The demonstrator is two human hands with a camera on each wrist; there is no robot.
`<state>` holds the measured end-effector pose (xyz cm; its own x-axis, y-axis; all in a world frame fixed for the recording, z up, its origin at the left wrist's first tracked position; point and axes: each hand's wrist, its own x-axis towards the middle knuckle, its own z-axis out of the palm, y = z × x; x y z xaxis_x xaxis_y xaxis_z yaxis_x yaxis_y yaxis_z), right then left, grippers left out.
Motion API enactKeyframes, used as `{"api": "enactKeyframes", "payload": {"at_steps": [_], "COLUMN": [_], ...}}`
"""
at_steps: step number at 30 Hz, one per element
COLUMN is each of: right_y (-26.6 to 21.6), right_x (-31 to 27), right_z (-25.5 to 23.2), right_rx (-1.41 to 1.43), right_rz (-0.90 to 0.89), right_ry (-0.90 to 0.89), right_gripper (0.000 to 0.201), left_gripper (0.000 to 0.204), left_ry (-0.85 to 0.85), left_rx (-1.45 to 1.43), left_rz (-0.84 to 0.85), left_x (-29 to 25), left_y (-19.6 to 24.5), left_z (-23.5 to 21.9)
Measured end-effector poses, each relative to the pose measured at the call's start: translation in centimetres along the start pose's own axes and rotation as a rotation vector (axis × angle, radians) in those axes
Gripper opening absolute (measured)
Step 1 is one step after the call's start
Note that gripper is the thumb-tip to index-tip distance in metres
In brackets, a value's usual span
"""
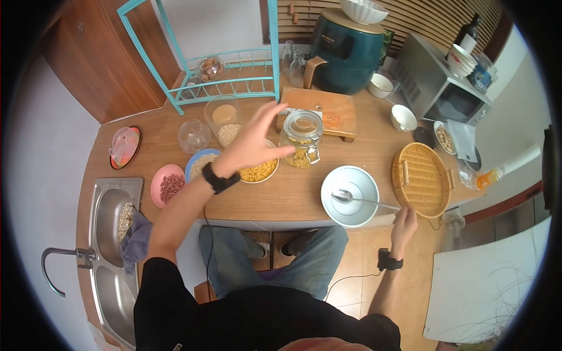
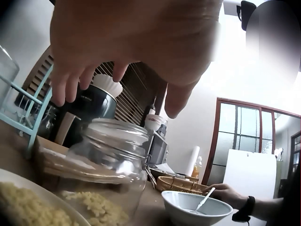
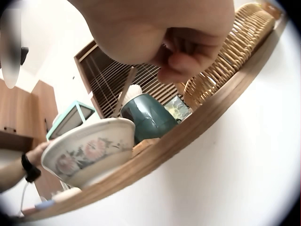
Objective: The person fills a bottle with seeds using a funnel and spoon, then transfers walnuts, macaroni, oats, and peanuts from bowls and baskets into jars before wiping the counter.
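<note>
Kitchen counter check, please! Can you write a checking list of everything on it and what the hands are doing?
Surface: wooden counter, sink at its end.
Job's things: glass jar of pasta, lid on; white bowl with spoon.
Clutter: bowl of pasta, pink bowl of beans, wicker tray, air fryer.
Hands: left hand open beside the jar; right hand pinching the spoon handle.
Cables: thin wire from right wristband.
Surroundings: teal rack, microwave.

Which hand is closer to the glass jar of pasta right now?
Left. The left hand hovers open right beside the glass jar, fingertips almost at its lid. The right hand is off at the table edge, by the spoon handle.
</note>
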<state>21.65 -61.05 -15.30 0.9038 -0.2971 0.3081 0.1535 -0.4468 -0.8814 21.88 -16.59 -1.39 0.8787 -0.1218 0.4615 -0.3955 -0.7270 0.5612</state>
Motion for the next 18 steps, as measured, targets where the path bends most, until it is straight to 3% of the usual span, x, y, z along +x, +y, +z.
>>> {"api": "enactKeyframes", "payload": {"at_steps": [4,6,12,14,18], "right_y": [0.6,-0.9,-3.6,-5.2,-10.4], "right_x": [-4.5,-8.4,-16.7,-16.8,-14.1], "right_z": [-0.3,0.5,2.7,3.6,7.0], "right_rx": [0.225,0.15,-0.065,-0.041,0.06], "right_rz": [-0.051,-0.141,-0.474,-0.513,-0.611], "right_ry": [0.335,0.33,-0.026,-0.177,-0.302], "right_gripper": [0.017,0.016,0.014,0.018,0.018], "left_gripper": [0.083,0.079,0.081,0.081,0.079], "left_ry": [0.033,0.023,-0.055,-0.086,-0.104], "left_rx": [0.104,0.184,0.199,0.223,0.259], "left_rz": [-0.092,-0.134,-0.204,-0.193,-0.124], "left_x": [1.3,1.9,3.3,3.6,4.2], "left_y": [2.0,1.2,2.1,1.9,0.7], "left_z": [4.4,6.4,6.3,6.3,7.0]}}
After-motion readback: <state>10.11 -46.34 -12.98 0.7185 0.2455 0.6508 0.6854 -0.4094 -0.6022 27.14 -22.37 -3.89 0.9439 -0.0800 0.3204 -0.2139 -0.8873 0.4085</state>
